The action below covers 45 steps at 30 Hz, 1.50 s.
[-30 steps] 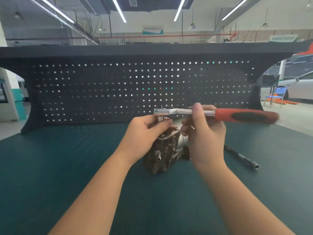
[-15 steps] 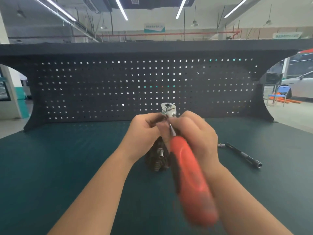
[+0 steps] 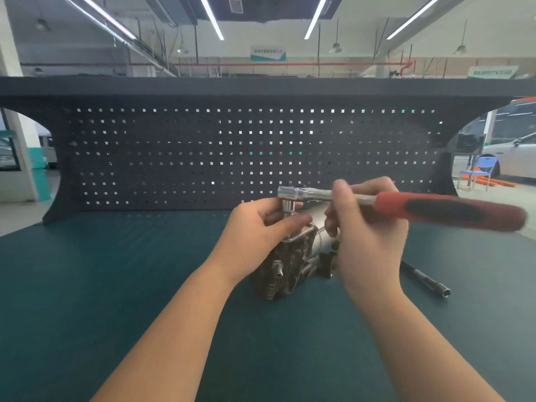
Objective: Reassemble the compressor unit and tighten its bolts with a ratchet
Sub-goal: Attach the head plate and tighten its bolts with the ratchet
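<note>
I see my left hand [image 3: 255, 227] pinching the socket under the ratchet [image 3: 377, 201] atop the compressor [image 3: 287, 262], mid-worktop [image 3: 116, 285]. My right hand [image 3: 368, 227] fingers curl round the ratchet's shaft. An extension bar [image 3: 426, 281] lies right.

A dark green worktop [image 3: 87, 285] backs onto a black perforated panel [image 3: 174, 158] with a shelf edge above. Strip lights [image 3: 211, 17] run along the ceiling. A blue chair [image 3: 480, 169] and a white car [image 3: 513, 158] stand at right.
</note>
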Each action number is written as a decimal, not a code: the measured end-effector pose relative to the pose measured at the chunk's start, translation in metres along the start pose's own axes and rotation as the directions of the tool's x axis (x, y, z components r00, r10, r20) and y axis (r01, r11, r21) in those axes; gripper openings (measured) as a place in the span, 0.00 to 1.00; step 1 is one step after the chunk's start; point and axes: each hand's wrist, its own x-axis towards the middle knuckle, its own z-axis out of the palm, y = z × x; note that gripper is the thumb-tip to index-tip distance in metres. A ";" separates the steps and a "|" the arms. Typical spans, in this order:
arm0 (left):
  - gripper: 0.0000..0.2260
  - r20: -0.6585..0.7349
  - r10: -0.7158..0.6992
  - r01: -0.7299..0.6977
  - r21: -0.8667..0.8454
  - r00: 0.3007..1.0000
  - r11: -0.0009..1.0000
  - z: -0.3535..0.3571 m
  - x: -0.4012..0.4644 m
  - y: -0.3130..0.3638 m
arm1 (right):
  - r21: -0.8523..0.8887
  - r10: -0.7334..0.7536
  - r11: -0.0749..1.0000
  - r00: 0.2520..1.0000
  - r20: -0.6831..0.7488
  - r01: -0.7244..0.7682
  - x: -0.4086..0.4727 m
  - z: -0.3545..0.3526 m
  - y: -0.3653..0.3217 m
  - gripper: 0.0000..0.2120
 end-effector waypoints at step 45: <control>0.20 -0.012 0.065 -0.063 0.102 0.998 0.993 0.000 -0.003 -0.005 | -0.281 -0.266 0.905 0.940 0.212 0.320 -0.021 0.009 0.002 0.10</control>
